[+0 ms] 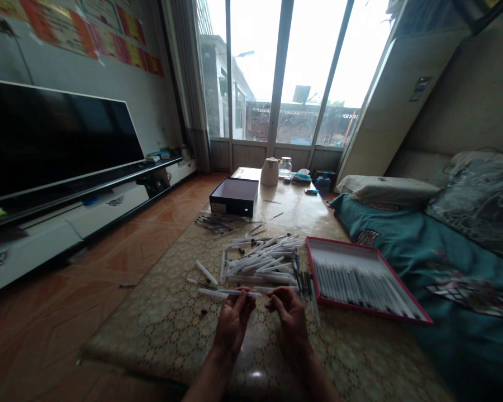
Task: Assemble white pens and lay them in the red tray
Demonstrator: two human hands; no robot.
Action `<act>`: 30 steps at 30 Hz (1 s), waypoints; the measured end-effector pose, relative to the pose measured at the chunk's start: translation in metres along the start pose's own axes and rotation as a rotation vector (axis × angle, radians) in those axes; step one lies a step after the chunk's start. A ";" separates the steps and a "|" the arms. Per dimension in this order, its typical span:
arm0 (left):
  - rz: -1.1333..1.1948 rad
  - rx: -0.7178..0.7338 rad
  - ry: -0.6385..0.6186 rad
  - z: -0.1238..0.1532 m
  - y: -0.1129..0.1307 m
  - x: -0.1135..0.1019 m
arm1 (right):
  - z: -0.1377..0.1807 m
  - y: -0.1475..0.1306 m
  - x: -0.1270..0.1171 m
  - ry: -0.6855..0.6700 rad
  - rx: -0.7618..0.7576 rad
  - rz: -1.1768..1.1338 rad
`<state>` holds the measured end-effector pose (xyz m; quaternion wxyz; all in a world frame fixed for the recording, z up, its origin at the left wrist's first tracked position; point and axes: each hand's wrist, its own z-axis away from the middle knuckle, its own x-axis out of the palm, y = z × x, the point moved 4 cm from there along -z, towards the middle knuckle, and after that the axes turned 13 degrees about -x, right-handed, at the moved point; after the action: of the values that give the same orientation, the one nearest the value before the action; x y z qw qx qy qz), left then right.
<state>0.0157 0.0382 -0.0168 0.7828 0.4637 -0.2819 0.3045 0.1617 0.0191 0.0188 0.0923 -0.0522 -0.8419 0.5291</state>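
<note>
Left hand (235, 315) gripping white tube (252, 294); right hand (290, 310) pinched, contents unclear; wall posters (62, 28) illegible.

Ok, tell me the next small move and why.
Probably bring the right hand over to the white tube: the left hand grips it with one end pointing that way, a gap short of the right hand. Whether that hand pinches anything is too small to tell.

Slim white barrel (252, 294), lying crosswise
</note>
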 end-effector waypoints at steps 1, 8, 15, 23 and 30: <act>-0.001 0.000 -0.004 0.000 0.000 0.000 | 0.001 0.001 -0.001 0.006 -0.014 0.033; -0.031 0.005 -0.037 0.005 0.002 0.007 | 0.008 0.007 0.001 -0.050 -0.056 0.144; -0.073 0.009 -0.058 0.006 0.003 0.011 | 0.008 0.006 0.005 -0.050 -0.019 0.097; -0.102 0.017 -0.080 0.006 0.001 0.013 | 0.008 0.008 0.006 -0.055 -0.011 0.075; -0.122 0.019 -0.123 0.006 0.001 0.013 | 0.008 0.008 0.006 -0.087 0.025 0.127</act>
<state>0.0231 0.0357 -0.0042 0.7765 0.5053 -0.2978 0.2301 0.1537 0.0170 0.0091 0.0226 -0.0813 -0.8336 0.5460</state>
